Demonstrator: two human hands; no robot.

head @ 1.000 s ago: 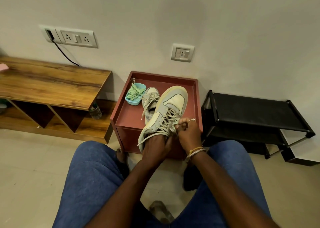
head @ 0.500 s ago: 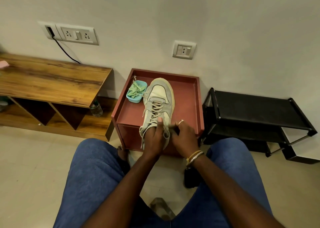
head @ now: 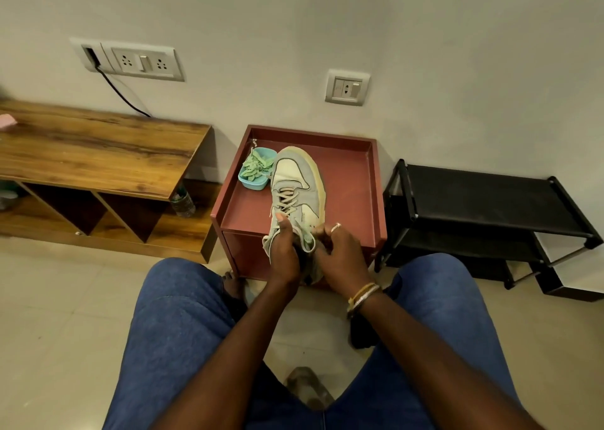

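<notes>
Head view: the sneaker (head: 295, 184) lies on the red side table (head: 349, 197), toe pointing far and heel at the near edge. The left hand (head: 283, 255) grips its collar with the thumb on the laces. The right hand (head: 341, 255) curls its fingers around the sneaker's near right side.

Legs are clad in blue denim jeans (head: 176, 331): plain mid-blue wash, light creasing over both thighs, centre seam visible at the bottom edge. Both forearms are seen bare from wrist to frame edge. A stack of thin bangles (head: 362, 295) is worn on the right wrist: one yellow-gold, one paler and silvery; any further count cannot be told. A slim light-metal ring (head: 336, 227) is worn on the right hand (head: 340, 256); which finger cannot be told. The left hand (head: 284, 256) is shown with a short-trimmed thumbnail. A bare foot (head: 233, 286) is partly seen by the left knee, mostly hidden by the jean leg.
</notes>
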